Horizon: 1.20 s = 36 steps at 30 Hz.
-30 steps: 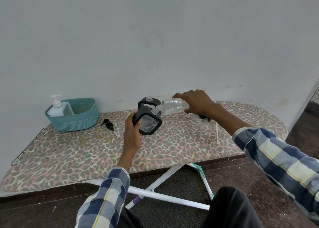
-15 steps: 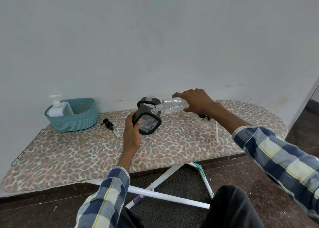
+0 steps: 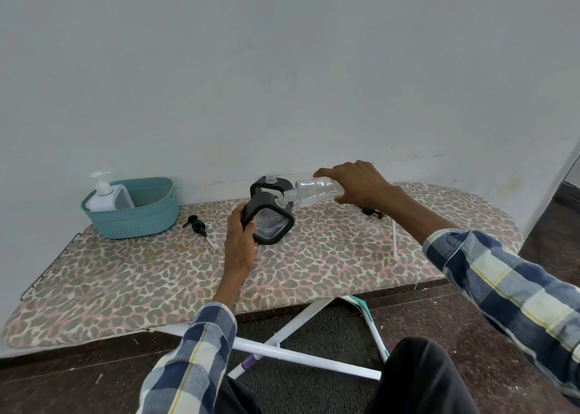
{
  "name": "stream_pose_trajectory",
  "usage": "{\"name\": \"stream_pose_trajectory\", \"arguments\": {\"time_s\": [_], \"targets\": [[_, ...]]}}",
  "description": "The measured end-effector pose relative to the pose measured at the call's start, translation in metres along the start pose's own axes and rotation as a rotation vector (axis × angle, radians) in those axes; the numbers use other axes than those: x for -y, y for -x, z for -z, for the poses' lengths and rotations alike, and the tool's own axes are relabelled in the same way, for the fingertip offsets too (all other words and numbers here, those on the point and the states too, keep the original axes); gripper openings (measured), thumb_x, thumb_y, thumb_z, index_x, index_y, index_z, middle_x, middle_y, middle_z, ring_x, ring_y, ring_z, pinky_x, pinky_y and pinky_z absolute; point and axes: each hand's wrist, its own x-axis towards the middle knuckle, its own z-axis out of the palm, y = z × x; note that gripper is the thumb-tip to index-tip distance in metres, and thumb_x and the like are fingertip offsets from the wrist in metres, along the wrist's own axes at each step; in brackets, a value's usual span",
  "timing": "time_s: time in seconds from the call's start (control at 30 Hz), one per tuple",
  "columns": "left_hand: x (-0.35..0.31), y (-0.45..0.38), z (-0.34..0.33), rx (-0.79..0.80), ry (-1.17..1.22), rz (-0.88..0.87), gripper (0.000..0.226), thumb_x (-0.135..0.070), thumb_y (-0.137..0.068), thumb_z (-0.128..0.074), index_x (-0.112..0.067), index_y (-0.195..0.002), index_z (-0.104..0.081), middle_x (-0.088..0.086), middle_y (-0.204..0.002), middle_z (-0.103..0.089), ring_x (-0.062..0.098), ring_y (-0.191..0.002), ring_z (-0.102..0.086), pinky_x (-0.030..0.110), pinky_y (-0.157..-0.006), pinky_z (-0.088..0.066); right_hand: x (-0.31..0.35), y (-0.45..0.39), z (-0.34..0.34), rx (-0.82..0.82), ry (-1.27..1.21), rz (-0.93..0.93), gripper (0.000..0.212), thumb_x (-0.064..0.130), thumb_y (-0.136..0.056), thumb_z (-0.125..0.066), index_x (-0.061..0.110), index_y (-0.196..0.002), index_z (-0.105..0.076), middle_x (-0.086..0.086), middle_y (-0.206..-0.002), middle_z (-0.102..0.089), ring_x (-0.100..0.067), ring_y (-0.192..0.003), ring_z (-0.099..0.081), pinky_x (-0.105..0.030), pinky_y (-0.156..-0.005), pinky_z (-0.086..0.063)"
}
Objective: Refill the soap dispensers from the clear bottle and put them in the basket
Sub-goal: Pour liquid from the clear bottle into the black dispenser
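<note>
The left hand [image 3: 240, 238] reaches forward over the ironing board [image 3: 314, 266], fingers wrapped round the near black-framed dispenser [image 3: 270, 222], tilting it. The right hand [image 3: 357, 186] grips the clear bottle [image 3: 317, 191] on its side, neck at that dispenser's opening. A second black dispenser [image 3: 271, 185] stands just behind. The teal basket [image 3: 138, 216], well left of the dispensers, holds a white pump bottle [image 3: 102, 194].

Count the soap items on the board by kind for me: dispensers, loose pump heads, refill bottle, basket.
Black-framed dispensers: 2 (tilted one in the left hand, upright one behind it)
White dispenser, in the basket: 1
Loose black pump heads: 2 ()
Clear bottle: 1
Teal basket: 1
Total: 7
</note>
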Motion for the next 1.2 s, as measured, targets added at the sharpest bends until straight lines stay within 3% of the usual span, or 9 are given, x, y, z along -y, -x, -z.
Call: {"name": "stream_pose_trajectory", "arguments": {"time_s": [0.37,0.8,1.0,1.2], "targets": [[-0.003,0.002,0.001,0.000,0.007,0.002,0.053,-0.060,-0.095,-0.049,-0.050,-0.147,-0.045,-0.011,-0.151,-0.052,0.018,-0.140,-0.054,0.057,-0.118,-0.047,-0.001,-0.002,-0.001,-0.003,0.006,0.000,0.075,0.031,-0.088,-0.081,0.041,-0.153,-0.044,0.002,-0.111,-0.073,-0.025,-0.096,-0.068,-0.032,-0.073,-0.040],[-0.005,0.004,0.001,-0.009,-0.021,0.012,0.054,-0.054,-0.098,-0.048,-0.043,-0.151,-0.045,-0.011,-0.151,-0.052,0.017,-0.140,-0.054,0.057,-0.118,-0.046,-0.003,-0.001,-0.010,-0.014,-0.044,0.002,0.075,0.031,-0.087,-0.082,0.040,-0.152,-0.045,0.001,-0.115,-0.074,-0.025,-0.099,-0.069,-0.033,-0.074,-0.044],[-0.010,0.006,0.000,-0.030,-0.037,0.035,0.054,-0.046,-0.100,-0.048,-0.034,-0.152,-0.047,-0.005,-0.147,-0.056,0.021,-0.135,-0.056,0.058,-0.116,-0.046,0.006,0.007,-0.034,-0.015,-0.287,-0.073,0.074,0.035,-0.084,-0.085,0.042,-0.148,-0.048,0.002,-0.122,-0.073,-0.027,-0.104,-0.068,-0.040,-0.081,-0.053],[-0.020,0.011,0.001,-0.046,-0.047,0.043,0.049,-0.042,-0.101,-0.046,-0.033,-0.149,-0.049,-0.004,-0.143,-0.061,0.021,-0.130,-0.061,0.058,-0.112,-0.050,0.017,0.012,-0.074,-0.085,-0.750,-0.231,0.073,0.039,-0.076,-0.092,0.041,-0.139,-0.055,0.008,-0.102,-0.072,-0.020,-0.091,-0.072,-0.040,-0.079,-0.061]]}}
